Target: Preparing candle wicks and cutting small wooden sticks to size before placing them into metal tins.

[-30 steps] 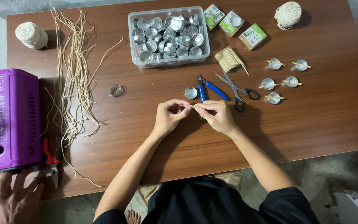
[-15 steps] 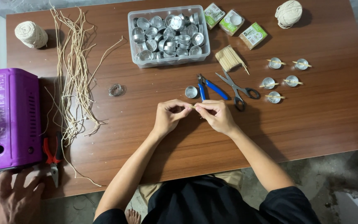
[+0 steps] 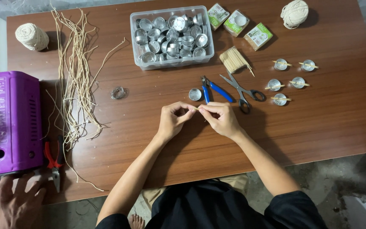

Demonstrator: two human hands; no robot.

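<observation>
Pale wood, a thin short stick (image 3: 197, 109), is pinched between the fingertips of the left hand (image 3: 172, 118) and right hand (image 3: 222, 118), just above the brown wooden surface (image 3: 318, 123). Uneven pressure could snap it or flick it toward the blue-handled pliers (image 3: 214, 90).

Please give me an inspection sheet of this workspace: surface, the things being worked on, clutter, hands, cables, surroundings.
Surface: brown wooden table, dry.
Things in work: thin stick pinched between both hands; single metal cup just beyond.
Clutter: clear box of metal cups, toothpick bundle, blue pliers, scissors, five cups with sticks, cut strings, two twine balls, red pliers.
Hands: left hand and right hand both closed on the stick; another person's hand at the lower left.
Cables: nothing seen.
Surroundings: purple appliance, concrete floor.
</observation>
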